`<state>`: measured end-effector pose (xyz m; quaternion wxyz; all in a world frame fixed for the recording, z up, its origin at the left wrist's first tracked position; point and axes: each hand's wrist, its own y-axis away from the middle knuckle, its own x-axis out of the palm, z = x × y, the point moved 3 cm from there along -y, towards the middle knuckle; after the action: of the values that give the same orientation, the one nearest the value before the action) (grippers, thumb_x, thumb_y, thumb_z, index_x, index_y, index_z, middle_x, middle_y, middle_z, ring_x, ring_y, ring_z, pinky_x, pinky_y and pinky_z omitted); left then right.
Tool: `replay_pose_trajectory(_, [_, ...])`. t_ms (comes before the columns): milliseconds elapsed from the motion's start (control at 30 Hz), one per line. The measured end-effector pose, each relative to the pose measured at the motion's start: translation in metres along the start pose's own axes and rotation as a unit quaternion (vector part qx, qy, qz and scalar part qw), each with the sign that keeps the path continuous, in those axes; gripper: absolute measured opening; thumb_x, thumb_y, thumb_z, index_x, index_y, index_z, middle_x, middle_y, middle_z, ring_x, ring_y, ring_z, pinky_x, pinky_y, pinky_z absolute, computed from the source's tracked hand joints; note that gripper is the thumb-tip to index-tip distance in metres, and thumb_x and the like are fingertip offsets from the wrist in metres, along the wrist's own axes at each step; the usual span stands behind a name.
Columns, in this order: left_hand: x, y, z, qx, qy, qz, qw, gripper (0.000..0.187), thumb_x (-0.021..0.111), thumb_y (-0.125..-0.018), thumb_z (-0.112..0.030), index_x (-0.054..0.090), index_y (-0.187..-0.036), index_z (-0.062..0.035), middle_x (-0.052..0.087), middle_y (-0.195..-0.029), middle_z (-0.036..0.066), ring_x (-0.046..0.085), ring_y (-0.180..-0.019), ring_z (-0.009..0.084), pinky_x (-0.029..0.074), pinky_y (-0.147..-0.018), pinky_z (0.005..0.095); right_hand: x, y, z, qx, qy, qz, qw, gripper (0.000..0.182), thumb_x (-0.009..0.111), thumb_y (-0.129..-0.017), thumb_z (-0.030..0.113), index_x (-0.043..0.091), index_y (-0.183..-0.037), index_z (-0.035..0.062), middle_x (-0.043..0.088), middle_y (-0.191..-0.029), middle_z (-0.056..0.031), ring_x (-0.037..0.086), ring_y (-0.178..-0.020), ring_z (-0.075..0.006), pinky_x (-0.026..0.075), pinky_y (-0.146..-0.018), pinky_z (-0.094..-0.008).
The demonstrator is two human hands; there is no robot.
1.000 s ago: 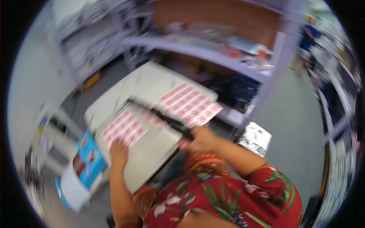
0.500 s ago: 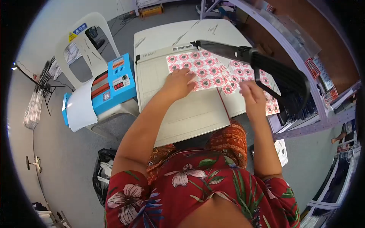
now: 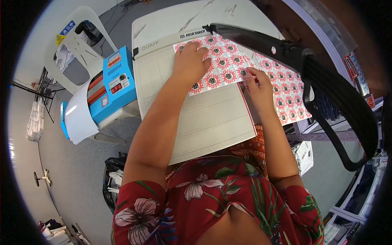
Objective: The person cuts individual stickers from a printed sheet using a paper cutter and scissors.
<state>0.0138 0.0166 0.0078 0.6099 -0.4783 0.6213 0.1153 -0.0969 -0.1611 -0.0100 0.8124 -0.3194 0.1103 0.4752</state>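
A sheet printed with red and black round designs point(image 3: 222, 63) lies on the bed of a paper cutter point(image 3: 212, 126). Across its left part rests my left hand point(image 3: 191, 63), fingers laid flat and pressing it against the top ruler bar. At the sheet's right edge, by the cutting edge, my right hand point(image 3: 260, 87) has thumb and fingertips closed on that edge. The cutter's black blade arm point(image 3: 335, 90) is raised to the right. More printed sheets point(image 3: 288, 87) in the same pattern lie beside the bed, under and right of my right hand.
A blue laminator point(image 3: 116, 83) with white paper point(image 3: 79, 118) draped from it sits on a white plastic chair point(image 3: 83, 51) to the left. A shelf rack point(image 3: 326, 134) stands close on the right. On the floor is a black bag point(image 3: 112, 179).
My left hand has shifted up and left over the sheet. My right hand has come to the sheet's right edge. The view has moved, and the blade arm appears larger and farther right.
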Motion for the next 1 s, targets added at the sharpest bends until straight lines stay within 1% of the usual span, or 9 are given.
replay_pose_trajectory(67, [0.002, 0.001, 0.002, 0.001, 0.007, -0.014, 1.0, 0.03, 0.055, -0.075, -0.026, 0.055, -0.1, -0.0088, 0.049, -0.111, 0.011, 0.046, -0.104, 0.0237, 0.036, -0.085, 0.039, 0.004, 0.004, -0.001, -0.021, 0.008, -0.016, 1.0, 0.018, 0.056, -0.074, 0.01, 0.06, -0.09, 0.0034, 0.054, -0.083, -0.0103, 0.051, -0.075, -0.0221, 0.041, -0.068, -0.0298])
replay_pose_trajectory(167, [-0.001, 0.001, 0.0, -0.023, 0.001, 0.007, 1.0, 0.03, 0.055, -0.075, -0.025, 0.054, -0.099, -0.0086, 0.05, -0.11, 0.011, 0.047, -0.103, 0.0236, 0.037, -0.085, 0.0392, 0.002, 0.004, 0.004, -0.069, 0.045, -0.06, 0.995, 0.018, 0.056, -0.074, 0.011, 0.06, -0.091, 0.0045, 0.054, -0.086, -0.0107, 0.05, -0.08, -0.0239, 0.039, -0.072, -0.0313])
replay_pose_trajectory(200, [-0.001, 0.0, 0.0, -0.029, -0.005, 0.012, 1.0, 0.029, 0.055, -0.075, -0.024, 0.054, -0.099, -0.0084, 0.05, -0.11, 0.01, 0.047, -0.103, 0.0237, 0.037, -0.084, 0.0396, 0.003, 0.003, -0.002, -0.064, 0.06, -0.053, 0.995, 0.018, 0.056, -0.075, 0.012, 0.061, -0.091, 0.0058, 0.054, -0.089, -0.0105, 0.049, -0.084, -0.0253, 0.038, -0.075, -0.0327])
replay_pose_trajectory(267, [-0.002, 0.0, -0.002, -0.039, -0.014, 0.021, 0.999, 0.029, 0.054, -0.074, -0.023, 0.054, -0.099, -0.0082, 0.05, -0.11, 0.009, 0.047, -0.103, 0.0239, 0.037, -0.084, 0.0405, 0.005, 0.002, -0.006, -0.058, 0.063, -0.042, 0.995, 0.018, 0.056, -0.075, 0.013, 0.061, -0.091, 0.0069, 0.054, -0.089, -0.0098, 0.048, -0.084, -0.0253, 0.037, -0.076, -0.0329])
replay_pose_trajectory(367, [-0.001, 0.0, -0.003, -0.043, -0.04, 0.021, 0.998, 0.031, 0.051, -0.075, -0.02, 0.052, -0.103, -0.0089, 0.049, -0.112, 0.008, 0.045, -0.106, 0.0245, 0.035, -0.086, 0.042, 0.005, 0.003, -0.004, -0.059, 0.085, -0.031, 0.994, 0.018, 0.056, -0.075, 0.013, 0.062, -0.091, 0.0082, 0.056, -0.088, -0.0088, 0.048, -0.085, -0.0249, 0.037, -0.076, -0.0327])
replay_pose_trajectory(467, [0.008, -0.001, -0.003, 0.001, -0.025, -0.027, 0.999, 0.036, 0.047, -0.077, -0.019, 0.049, -0.111, -0.011, 0.044, -0.119, 0.009, 0.04, -0.112, 0.0257, 0.032, -0.09, 0.0436, 0.004, 0.003, -0.003, -0.058, 0.095, -0.026, 0.993, 0.018, 0.056, -0.075, 0.014, 0.062, -0.091, 0.0088, 0.057, -0.086, -0.008, 0.048, -0.085, -0.0245, 0.037, -0.076, -0.0324])
replay_pose_trajectory(567, [0.015, -0.001, -0.007, 0.023, -0.013, 0.024, 0.999, 0.039, 0.041, -0.08, -0.02, 0.044, -0.118, -0.0141, 0.038, -0.126, 0.01, 0.032, -0.119, 0.0264, 0.026, -0.094, 0.0453, 0.004, 0.003, -0.002, -0.058, 0.105, -0.028, 0.992, 0.018, 0.056, -0.075, 0.014, 0.062, -0.091, 0.0088, 0.057, -0.087, -0.0078, 0.048, -0.085, -0.0241, 0.037, -0.077, -0.032])
replay_pose_trajectory(667, [0.018, -0.001, -0.009, 0.004, -0.012, 0.076, 0.997, 0.039, 0.036, -0.083, -0.024, 0.042, -0.121, -0.0157, 0.034, -0.13, 0.009, 0.026, -0.123, 0.0261, 0.022, -0.097, 0.047, 0.004, 0.002, -0.003, -0.063, 0.109, -0.032, 0.992, 0.018, 0.056, -0.075, 0.015, 0.062, -0.091, 0.0087, 0.057, -0.087, -0.008, 0.048, -0.085, -0.0239, 0.037, -0.077, -0.0319])
replay_pose_trajectory(1000, [0.02, -0.001, -0.008, 0.002, -0.026, 0.08, 0.996, 0.04, 0.037, -0.084, -0.029, 0.041, -0.122, -0.0179, 0.032, -0.131, 0.007, 0.025, -0.123, 0.0254, 0.021, -0.098, 0.0474, 0.006, 0.002, -0.006, -0.053, 0.096, -0.03, 0.994, 0.019, 0.056, -0.075, 0.017, 0.063, -0.091, 0.0086, 0.057, -0.087, -0.0082, 0.048, -0.085, -0.0238, 0.037, -0.077, -0.0318])
